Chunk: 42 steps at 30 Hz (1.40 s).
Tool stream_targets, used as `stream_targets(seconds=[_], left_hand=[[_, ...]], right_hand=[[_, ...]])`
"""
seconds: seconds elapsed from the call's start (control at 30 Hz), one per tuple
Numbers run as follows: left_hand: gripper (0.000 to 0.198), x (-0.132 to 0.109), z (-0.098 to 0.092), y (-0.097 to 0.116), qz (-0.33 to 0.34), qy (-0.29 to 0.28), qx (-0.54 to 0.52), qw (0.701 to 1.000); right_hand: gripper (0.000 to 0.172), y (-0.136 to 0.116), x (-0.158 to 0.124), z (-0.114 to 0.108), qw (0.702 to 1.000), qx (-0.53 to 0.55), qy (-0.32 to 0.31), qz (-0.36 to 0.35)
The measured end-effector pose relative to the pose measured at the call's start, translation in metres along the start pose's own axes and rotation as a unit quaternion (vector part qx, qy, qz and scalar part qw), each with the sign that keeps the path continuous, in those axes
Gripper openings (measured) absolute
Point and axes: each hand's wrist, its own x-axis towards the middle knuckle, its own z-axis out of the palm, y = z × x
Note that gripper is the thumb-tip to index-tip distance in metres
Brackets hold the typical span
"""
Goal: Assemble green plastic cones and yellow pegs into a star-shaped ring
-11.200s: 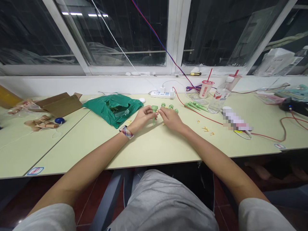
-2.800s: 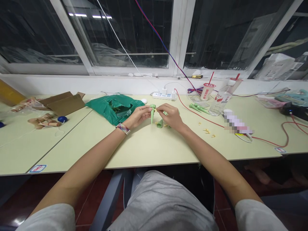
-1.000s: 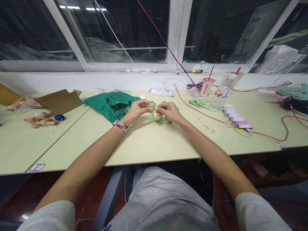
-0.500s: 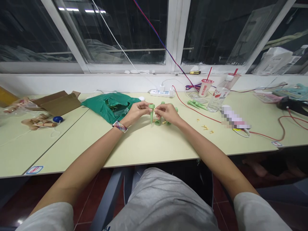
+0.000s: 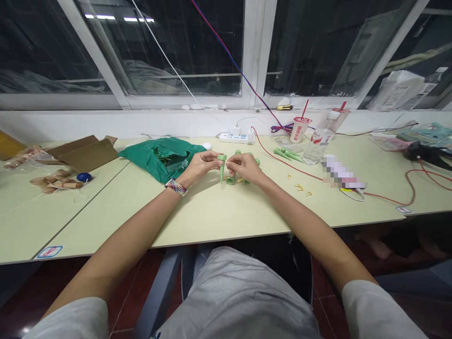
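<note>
My left hand [image 5: 202, 168] grips a green plant watering spike [image 5: 222, 168] near its wide top, and the tapered point hangs down. My right hand [image 5: 246, 168] is pinched at the spike's right side, close under its top. Whatever sits between those fingertips is too small and covered to make out. Under and behind my right hand are more green spike parts, with the round opening of one green piece [image 5: 230, 180] facing me. Small yellow pieces [image 5: 300, 187] lie on the table to the right.
A torn green plastic bag [image 5: 144, 157] lies left of my hands, beyond it a cardboard box [image 5: 83, 153] and wooden toy pieces. Several finished-looking green spikes [image 5: 287, 153], a bottle [image 5: 319, 141], a cup [image 5: 300, 129] and a red cable [image 5: 278, 162] lie right. A power strip [image 5: 235, 138] sits behind.
The view has shifted slightly. Both hands stay at the green spike in nearly the same pose, with no other visible change.
</note>
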Motion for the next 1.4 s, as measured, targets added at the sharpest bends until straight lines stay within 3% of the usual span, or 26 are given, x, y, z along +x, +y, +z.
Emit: stream_targets(seconds=[0.2,0.3,0.4,0.5,0.57,0.63,0.73,0.83,1.0,1.1,1.23,1.4], left_hand=[[0.045,-0.001,0.002,0.002,0.004,-0.003,0.003,1.0],[0.043,-0.002,0.006,0.003,-0.004,-0.005,-0.041,0.999],[0.041,-0.002,0.009,0.005,-0.019,-0.003,-0.095,0.995],[0.042,-0.001,0.012,0.006,-0.035,0.01,-0.12,0.992],[0.042,0.0,0.013,0.006,-0.038,0.012,-0.125,0.991],[0.044,0.001,0.014,0.005,-0.037,0.012,-0.126,0.991],[0.052,0.001,0.012,0.003,-0.035,0.007,-0.12,0.992],[0.059,0.0,0.01,0.002,-0.038,0.012,-0.122,0.992],[0.06,0.0,0.01,0.006,-0.039,0.025,-0.132,0.99],[0.058,0.0,0.012,0.007,-0.032,0.026,-0.137,0.99],[0.057,0.0,0.012,0.005,-0.023,0.02,-0.134,0.991],[0.055,-0.001,0.014,0.006,-0.01,0.015,-0.131,0.991]], right_hand=[[0.022,-0.001,0.004,0.001,0.998,0.064,-0.014,0.025],[0.03,-0.01,0.002,-0.011,0.997,0.064,-0.021,0.046],[0.035,-0.018,-0.01,-0.049,0.998,0.005,0.002,0.065],[0.026,-0.018,-0.032,-0.109,0.982,-0.153,0.02,0.109],[0.015,-0.014,-0.05,-0.147,0.943,-0.288,0.003,0.169],[0.023,-0.006,-0.066,-0.175,0.898,-0.387,-0.034,0.207],[0.034,0.009,-0.082,-0.191,0.861,-0.458,-0.053,0.213],[0.036,0.023,-0.085,-0.187,0.86,-0.464,-0.063,0.204],[0.021,0.029,-0.073,-0.175,0.855,-0.472,-0.075,0.204],[0.014,0.018,-0.06,-0.163,0.884,-0.438,-0.041,0.155],[0.01,-0.011,-0.036,-0.118,0.968,-0.241,0.013,0.067],[0.011,-0.036,-0.006,-0.046,0.984,-0.144,0.037,-0.093]])
